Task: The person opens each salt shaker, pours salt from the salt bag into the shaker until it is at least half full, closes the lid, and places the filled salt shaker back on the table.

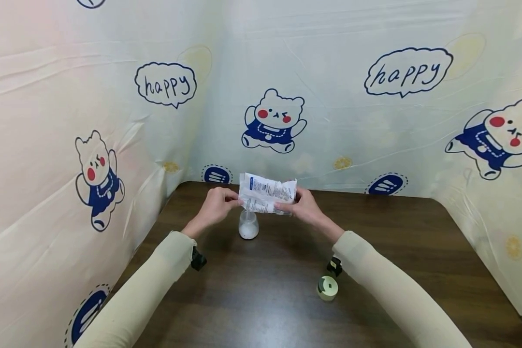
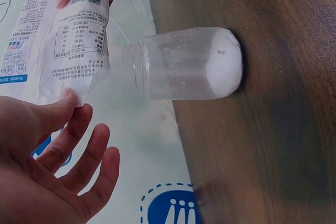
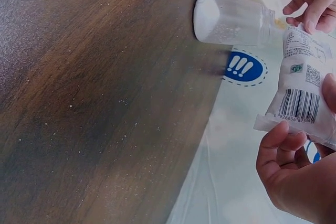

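A white printed plastic bag (image 1: pixel 267 192) is held tilted above the table between both hands. My left hand (image 1: pixel 217 205) pinches the bag's lower corner between thumb and index finger; its other fingers are spread loosely in the left wrist view. At the bag's other end, my right hand (image 1: pixel 306 208) grips it, thumb on the front and fingers behind. Under the left corner stands a clear glass jar (image 2: pixel 184 64), upright and without a lid. A pale stream of white grains runs from the bag's corner into the jar's mouth. White grains (image 2: pixel 224 64) cover the jar's bottom.
A small round pale-green object (image 1: pixel 327 288) lies near my right forearm. Scattered white specks dot the dark wooden table (image 3: pixel 100 103). A printed cloth curtain (image 1: pixel 330 121) hangs behind the table and along its sides.
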`<state>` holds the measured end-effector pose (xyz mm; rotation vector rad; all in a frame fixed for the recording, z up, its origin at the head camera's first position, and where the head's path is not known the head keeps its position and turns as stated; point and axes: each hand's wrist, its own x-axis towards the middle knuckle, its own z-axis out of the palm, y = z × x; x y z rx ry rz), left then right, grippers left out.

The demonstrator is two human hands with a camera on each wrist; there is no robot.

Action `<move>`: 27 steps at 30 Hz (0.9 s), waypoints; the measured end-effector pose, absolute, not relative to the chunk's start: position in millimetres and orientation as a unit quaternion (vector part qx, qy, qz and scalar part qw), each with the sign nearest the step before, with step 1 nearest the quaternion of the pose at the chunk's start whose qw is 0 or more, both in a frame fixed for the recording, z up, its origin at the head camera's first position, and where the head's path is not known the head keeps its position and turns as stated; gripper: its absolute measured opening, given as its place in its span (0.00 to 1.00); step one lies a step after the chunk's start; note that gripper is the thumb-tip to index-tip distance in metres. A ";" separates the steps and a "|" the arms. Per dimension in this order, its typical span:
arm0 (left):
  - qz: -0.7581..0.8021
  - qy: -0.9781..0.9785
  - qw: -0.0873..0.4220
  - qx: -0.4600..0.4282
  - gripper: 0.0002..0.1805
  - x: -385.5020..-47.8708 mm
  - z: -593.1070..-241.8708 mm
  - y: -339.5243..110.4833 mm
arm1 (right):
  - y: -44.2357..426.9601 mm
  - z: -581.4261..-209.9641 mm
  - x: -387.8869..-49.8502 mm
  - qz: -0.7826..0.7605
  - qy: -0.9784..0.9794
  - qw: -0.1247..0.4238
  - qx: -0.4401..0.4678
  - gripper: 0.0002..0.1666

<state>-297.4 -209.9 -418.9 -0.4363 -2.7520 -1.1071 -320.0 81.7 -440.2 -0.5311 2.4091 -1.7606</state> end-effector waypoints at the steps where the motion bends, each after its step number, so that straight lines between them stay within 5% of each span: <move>1: -0.369 -0.915 0.072 -0.145 0.06 -298.0 -419.0 -209.8 | 81.8 -440.0 -319.6 -0.579 0.795 0.054 -0.174 0.27; 27: -0.363 -0.917 0.074 -0.150 0.06 -299.6 -419.6 -208.5 | 82.9 -440.5 -321.4 -0.579 0.795 0.048 -0.175 0.28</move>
